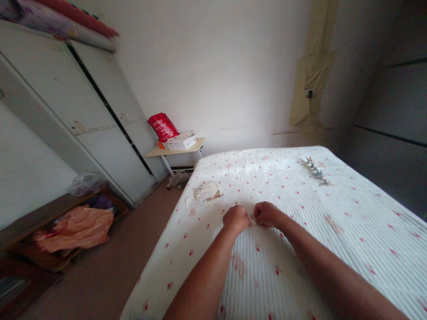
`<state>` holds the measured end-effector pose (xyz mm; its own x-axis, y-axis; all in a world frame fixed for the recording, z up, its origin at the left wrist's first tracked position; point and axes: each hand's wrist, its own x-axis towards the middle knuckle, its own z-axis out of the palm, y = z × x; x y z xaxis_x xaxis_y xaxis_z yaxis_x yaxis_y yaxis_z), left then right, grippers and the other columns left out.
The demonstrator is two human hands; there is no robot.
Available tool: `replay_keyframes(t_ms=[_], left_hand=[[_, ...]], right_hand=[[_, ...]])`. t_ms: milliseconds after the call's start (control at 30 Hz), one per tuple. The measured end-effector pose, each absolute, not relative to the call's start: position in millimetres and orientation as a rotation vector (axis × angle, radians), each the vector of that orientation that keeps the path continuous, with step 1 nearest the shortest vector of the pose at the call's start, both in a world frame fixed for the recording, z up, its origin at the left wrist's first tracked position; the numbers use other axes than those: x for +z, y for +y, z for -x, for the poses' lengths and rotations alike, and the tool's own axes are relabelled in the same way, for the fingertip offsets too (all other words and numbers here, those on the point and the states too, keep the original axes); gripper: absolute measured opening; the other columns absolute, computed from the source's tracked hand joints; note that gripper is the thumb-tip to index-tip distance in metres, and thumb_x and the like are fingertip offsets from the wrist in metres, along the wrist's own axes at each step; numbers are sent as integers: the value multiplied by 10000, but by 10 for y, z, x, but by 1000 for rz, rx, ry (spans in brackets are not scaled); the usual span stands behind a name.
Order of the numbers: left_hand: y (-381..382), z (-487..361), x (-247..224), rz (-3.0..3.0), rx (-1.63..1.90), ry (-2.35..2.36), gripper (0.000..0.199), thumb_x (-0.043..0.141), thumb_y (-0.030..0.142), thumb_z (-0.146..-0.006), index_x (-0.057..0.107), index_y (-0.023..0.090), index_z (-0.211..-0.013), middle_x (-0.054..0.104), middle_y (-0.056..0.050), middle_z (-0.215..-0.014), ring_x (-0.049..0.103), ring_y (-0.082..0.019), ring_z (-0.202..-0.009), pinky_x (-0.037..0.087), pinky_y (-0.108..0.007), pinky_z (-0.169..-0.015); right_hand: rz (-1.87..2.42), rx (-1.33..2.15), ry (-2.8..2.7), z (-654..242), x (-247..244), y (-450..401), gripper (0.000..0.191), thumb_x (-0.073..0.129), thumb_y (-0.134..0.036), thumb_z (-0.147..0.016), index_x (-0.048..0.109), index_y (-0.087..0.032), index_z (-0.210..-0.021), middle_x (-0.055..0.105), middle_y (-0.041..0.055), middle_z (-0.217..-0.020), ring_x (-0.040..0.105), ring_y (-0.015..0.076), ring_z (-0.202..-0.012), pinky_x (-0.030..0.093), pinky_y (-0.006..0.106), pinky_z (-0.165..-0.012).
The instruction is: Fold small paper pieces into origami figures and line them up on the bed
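White bed cover (267,266) w/ red dots lies under both hands. L hand (236,218) is curled up, almost closed, its fingertips pinching one side of a small pale paper bit (252,219). R hand (269,214) is curled up too & pinches the other side. So the bit is right btwn the hands; can't tell if it touches the bed. Just past the L hand, to its left, pcs. of printed paper (208,192) lie flat. Past the R hand, to its right, is a row of little gray folded things (315,171).

Well left of the L hand, low down, an orange plastic bag (80,229) lies on a brown wood shelf (36,216). Farther out, past the L hand & the bed, a small surface (154,152) holds a red bag (163,127) & a white box (185,142). Tall pale cabinet (66,93) w/ rolls (66,20) on top is far left of the hands. Past both hands is the white wall (216,66) w/ a socket (310,93), off to the R hand's right.
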<state>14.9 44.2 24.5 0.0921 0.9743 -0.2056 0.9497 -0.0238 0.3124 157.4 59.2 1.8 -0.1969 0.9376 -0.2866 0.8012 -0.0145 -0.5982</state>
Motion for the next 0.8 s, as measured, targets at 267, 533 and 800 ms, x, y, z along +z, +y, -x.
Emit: replay_keyframes(t_ms=[267, 533, 800], left_hand=[[431, -152, 238, -2005, 97, 1894, 177, 617, 289, -631, 680, 235, -788, 691, -45, -832, 635, -182, -767, 445, -231, -623], [428, -147, 235, -1980, 94, 1883, 168, 638, 281, -622, 681, 238, -779, 691, -45, -840, 635, -173, -770, 445, -223, -633], [411, -154, 254, -1997, 127, 1886, 131, 634, 274, -632, 675, 231, -749, 687, -42, -791, 633, -183, -748, 442, -238, -625]], right_hand=[[1873, 917, -2063, -1540, 74, 547, 112, 589, -172, -604, 614, -162, -713, 571, -20, -502, 553, 107, -460, 326, 169, -423], [1887, 841, -2081, -1534, 72, 534, 121, 602, -152, -577, 618, -167, -697, 583, -21, -519, 559, 114, -495, 329, 180, -456], [1796, 925, -2087, -1604, 88, 506, 145, 532, -107, -612, 606, -157, -727, 570, -35, -494, 527, 86, -422, 321, 166, -422]])
